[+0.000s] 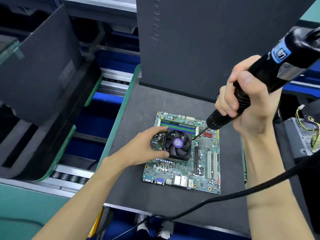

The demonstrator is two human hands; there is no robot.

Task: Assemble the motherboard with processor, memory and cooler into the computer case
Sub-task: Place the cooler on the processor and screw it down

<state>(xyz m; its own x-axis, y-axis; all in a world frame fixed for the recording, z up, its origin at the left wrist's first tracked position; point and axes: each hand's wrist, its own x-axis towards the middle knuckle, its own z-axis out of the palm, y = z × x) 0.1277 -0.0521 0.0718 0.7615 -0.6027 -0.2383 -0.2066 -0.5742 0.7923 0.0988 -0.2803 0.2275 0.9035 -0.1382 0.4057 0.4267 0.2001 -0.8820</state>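
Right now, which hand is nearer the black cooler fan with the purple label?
Left. The left hand grips the black cooler fan by its sides; the right hand holds the electric screwdriver above, up and right.

green motherboard, black cooler, purple label

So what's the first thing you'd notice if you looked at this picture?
Probably the big black electric screwdriver at the upper right, gripped by the right hand, its thin tip touching down beside the cooler fan. That round black fan with a purple sticker sits on the green motherboard in the middle, and the left hand holds it from the left. Behind the board stands a tall dark computer case.
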